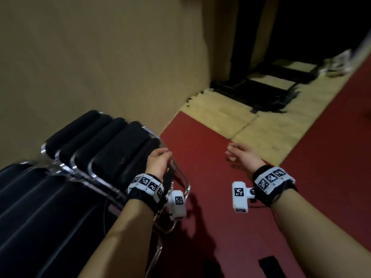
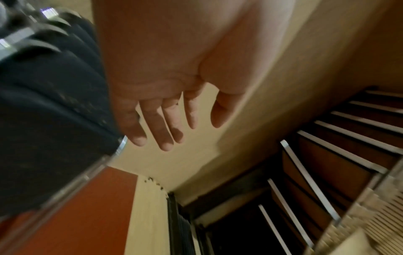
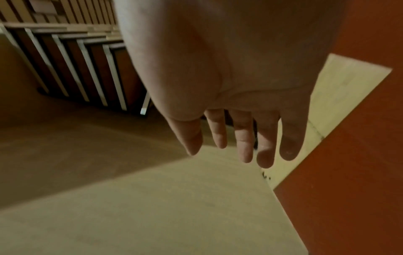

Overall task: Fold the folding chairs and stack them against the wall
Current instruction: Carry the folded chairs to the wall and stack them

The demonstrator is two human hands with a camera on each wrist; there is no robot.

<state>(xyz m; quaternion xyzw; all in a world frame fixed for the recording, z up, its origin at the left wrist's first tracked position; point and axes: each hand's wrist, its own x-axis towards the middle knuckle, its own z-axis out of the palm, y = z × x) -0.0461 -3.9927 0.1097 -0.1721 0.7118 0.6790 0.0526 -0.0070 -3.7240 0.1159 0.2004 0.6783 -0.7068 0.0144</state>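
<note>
Against the tan wall (image 1: 100,57), at lower left of the head view, leaned a row of folded chairs (image 1: 96,149), black padded backs edge to edge in chrome frames, packed that way presumably to hold each other upright. Rested the left hand (image 1: 158,163) at the outermost chair's chrome frame (image 1: 180,177); looked curled over the rail from above, yet showed straight, spread fingers (image 2: 165,131) in the left wrist view, beside the black padding (image 2: 54,120) and gripping nothing, so judged loose and merely steadying or just letting go. Hovered the right hand (image 1: 244,155) well apart, over the red floor (image 1: 200,157), fingers (image 3: 244,138) relaxed and empty. Lay farther along the wall, on a pale floor panel (image 1: 271,129), a dark slatted frame (image 1: 267,83), too blurred to name with certainty. Seemed, as a judgement, that the stacking step for this chair was about done, with both hands freed for fetching another. Risked a slide of the outer chair if left leaning too steeply.
</note>
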